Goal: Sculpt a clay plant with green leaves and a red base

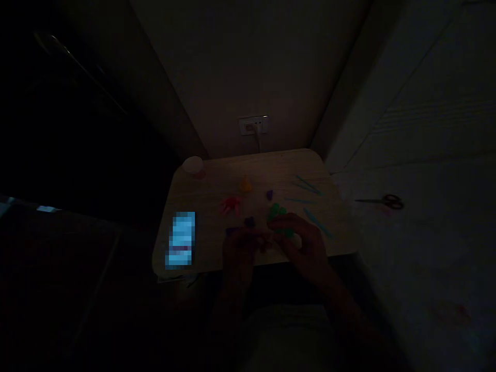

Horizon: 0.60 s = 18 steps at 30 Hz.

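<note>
Head view: right hand (307, 245) at four o'clock, fingers curled round a green piece (288, 232); left hand (239, 249) at six, its grip too dark to tell.

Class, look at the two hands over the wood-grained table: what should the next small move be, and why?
Perhaps lift the fingers of the right hand slightly. They lie across green, lumpy material, with green showing on both sides, and the dim light hides exactly what they touch. Uncovering it would probably help before the left hand, close by, does more.
</note>
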### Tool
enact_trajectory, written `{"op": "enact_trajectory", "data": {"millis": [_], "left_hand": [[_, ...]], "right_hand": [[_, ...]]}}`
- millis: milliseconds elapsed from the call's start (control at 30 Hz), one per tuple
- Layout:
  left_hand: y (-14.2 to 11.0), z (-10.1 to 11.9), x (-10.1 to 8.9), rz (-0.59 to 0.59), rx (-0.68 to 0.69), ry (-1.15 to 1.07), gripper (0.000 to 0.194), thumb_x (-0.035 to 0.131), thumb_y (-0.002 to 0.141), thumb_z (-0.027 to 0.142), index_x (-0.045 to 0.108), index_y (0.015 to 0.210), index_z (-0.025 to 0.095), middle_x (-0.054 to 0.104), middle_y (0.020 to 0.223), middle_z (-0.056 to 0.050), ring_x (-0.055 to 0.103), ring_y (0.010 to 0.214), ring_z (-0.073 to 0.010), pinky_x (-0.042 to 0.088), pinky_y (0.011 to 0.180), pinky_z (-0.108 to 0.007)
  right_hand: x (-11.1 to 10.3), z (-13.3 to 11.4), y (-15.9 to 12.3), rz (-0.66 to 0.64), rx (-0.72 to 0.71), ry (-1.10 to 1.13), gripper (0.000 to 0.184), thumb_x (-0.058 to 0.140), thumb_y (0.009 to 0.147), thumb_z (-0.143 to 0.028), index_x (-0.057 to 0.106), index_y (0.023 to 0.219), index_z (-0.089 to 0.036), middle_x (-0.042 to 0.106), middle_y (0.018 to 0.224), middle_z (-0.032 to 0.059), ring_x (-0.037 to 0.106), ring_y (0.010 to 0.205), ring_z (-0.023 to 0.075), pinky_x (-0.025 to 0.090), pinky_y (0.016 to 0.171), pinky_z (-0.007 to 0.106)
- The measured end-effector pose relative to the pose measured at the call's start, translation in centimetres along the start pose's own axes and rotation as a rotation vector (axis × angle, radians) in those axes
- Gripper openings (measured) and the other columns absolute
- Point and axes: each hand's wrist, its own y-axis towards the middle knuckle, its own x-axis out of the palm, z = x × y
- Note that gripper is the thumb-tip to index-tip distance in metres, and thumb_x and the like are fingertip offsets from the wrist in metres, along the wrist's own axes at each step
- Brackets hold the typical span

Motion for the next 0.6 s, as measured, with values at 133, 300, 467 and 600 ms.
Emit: {"op": "enact_trajectory", "data": {"millis": [133, 300, 467, 600], "left_hand": [[-0.29, 0.35, -0.11, 0.019, -0.027, -0.024, 0.051, 0.104, 0.044, 0.051, 0.072, 0.063, 0.016, 0.065, 0.047, 0.002, 0.056, 0.037, -0.0101, 0.044, 0.039, -0.019], [-0.43, 0.59, -0.1, 0.018, -0.006, -0.056, 0.05, 0.1, 0.058, 0.056, 0.081, 0.081, 0.015, 0.072, 0.059, -0.001, 0.063, 0.047, -0.0104, 0.047, 0.045, -0.018], [-0.24, 0.31, -0.08, -0.007, 0.053, -0.046, 0.044, 0.101, 0.061, 0.048, 0.085, 0.088, 0.017, 0.083, 0.083, -0.009, 0.072, 0.065, -0.0131, 0.055, 0.06, -0.021], [0.08, -0.2, -0.29, 0.017, 0.123, -0.004, 0.032, 0.102, 0.058, 0.037, 0.084, 0.077, 0.019, 0.084, 0.086, -0.008, 0.074, 0.07, -0.0152, 0.058, 0.068, -0.025]], "right_hand": [[-0.09, -0.07, 0.02, -0.005, 0.008, -0.011, 0.018, 0.071, 0.097, -0.016, 0.08, 0.108, -0.027, 0.082, 0.103, 0.0053, 0.077, 0.098, 0.023, 0.061, 0.089, 0.037], [-0.08, 0.04, -0.05, -0.005, 0.002, -0.016, 0.018, 0.07, 0.097, -0.017, 0.08, 0.108, -0.027, 0.082, 0.102, 0.0052, 0.077, 0.097, 0.0224, 0.06, 0.089, 0.036], [-0.07, 0.12, -0.1, 0.004, 0.006, -0.016, 0.016, 0.069, 0.098, -0.018, 0.08, 0.106, -0.027, 0.082, 0.102, 0.0059, 0.077, 0.097, 0.0232, 0.061, 0.089, 0.038], [-0.12, 0.0, -0.08, -0.007, 0.021, -0.026, 0.015, 0.068, 0.099, -0.02, 0.08, 0.106, -0.027, 0.082, 0.102, 0.0065, 0.077, 0.096, 0.024, 0.062, 0.088, 0.039]]}}
